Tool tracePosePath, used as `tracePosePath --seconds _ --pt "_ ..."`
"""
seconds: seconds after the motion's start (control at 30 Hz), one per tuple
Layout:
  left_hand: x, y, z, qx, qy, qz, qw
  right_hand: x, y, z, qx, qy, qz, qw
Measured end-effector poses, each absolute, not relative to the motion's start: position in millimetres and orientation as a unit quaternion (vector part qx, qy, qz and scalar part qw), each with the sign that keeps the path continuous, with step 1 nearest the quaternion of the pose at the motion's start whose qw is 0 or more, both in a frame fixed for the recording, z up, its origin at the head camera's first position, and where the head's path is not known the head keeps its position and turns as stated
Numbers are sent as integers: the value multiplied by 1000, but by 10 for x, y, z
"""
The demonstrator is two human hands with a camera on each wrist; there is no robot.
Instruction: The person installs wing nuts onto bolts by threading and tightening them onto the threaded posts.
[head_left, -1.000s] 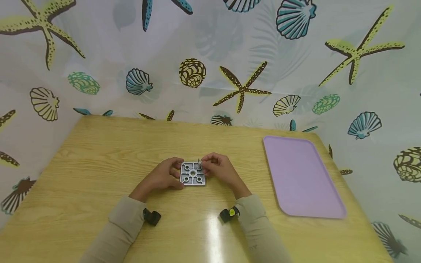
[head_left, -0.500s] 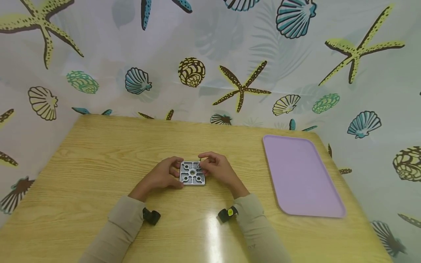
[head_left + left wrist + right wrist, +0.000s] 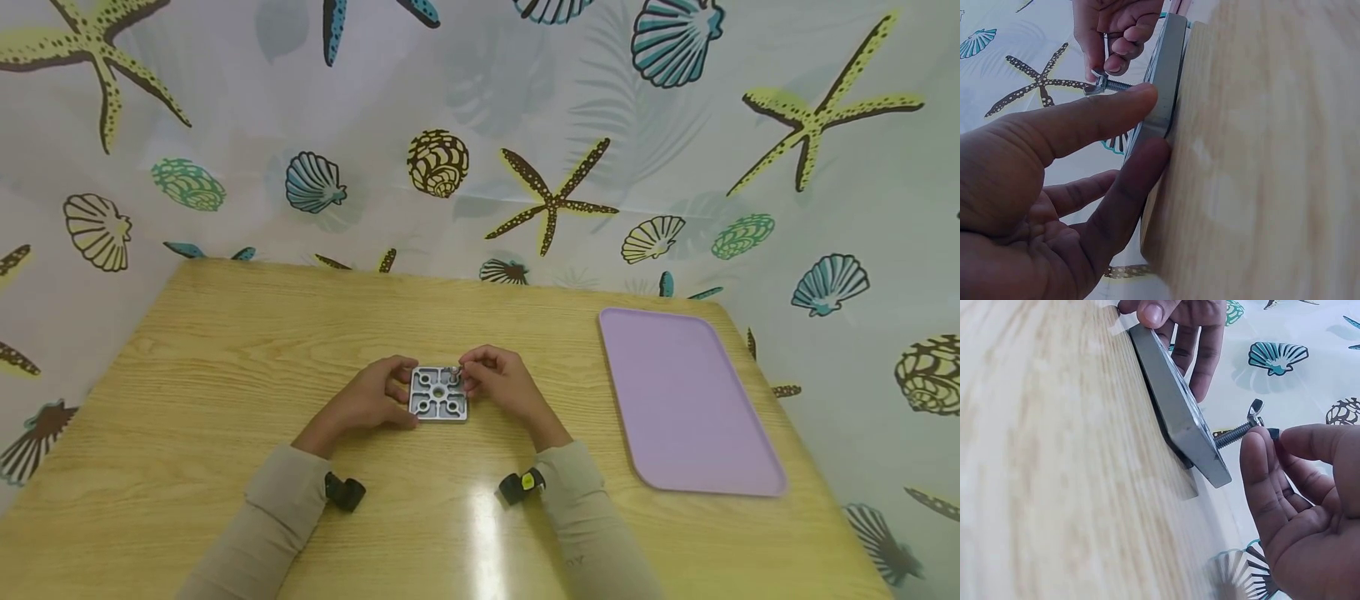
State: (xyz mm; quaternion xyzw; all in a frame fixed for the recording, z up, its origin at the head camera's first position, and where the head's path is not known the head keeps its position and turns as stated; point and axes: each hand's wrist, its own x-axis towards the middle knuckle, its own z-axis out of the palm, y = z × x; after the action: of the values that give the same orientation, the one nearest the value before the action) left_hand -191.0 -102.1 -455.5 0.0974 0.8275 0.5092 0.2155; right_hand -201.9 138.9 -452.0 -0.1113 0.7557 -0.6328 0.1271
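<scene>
A square grey metal plate [image 3: 439, 419] with round holes and raised ribs lies on the table. My left hand [image 3: 371, 395] grips its left side, thumb and fingers on the edge. From the plate's far right corner rises a threaded bolt [image 3: 1234, 434], topped by a metal wing nut [image 3: 1255, 411]. My right hand [image 3: 501, 385] pinches one wing of that nut between thumb and forefinger. In the left wrist view, the wing nut [image 3: 1099, 81] sits at the bolt's outer end, apart from the plate [image 3: 1169, 69], with bare thread between them.
A light purple tray [image 3: 693, 400] lies on the right of the wooden table [image 3: 262, 333]. A curtain [image 3: 360, 100] printed with shells and starfish hangs behind and at the sides. Each wrist wears a small black camera.
My right fingers moved over the wing nut, hiding it half a second ago, then shifted back right; a wing now points differently. The left hand and plate stay in place.
</scene>
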Motion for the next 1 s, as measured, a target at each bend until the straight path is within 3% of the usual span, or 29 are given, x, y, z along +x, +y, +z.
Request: tracePosePath --seconds 1.0 --pt "-1907 -1042 -4547 91 825 513 221 -1990 1374 -4489 -128 758 -623 147"
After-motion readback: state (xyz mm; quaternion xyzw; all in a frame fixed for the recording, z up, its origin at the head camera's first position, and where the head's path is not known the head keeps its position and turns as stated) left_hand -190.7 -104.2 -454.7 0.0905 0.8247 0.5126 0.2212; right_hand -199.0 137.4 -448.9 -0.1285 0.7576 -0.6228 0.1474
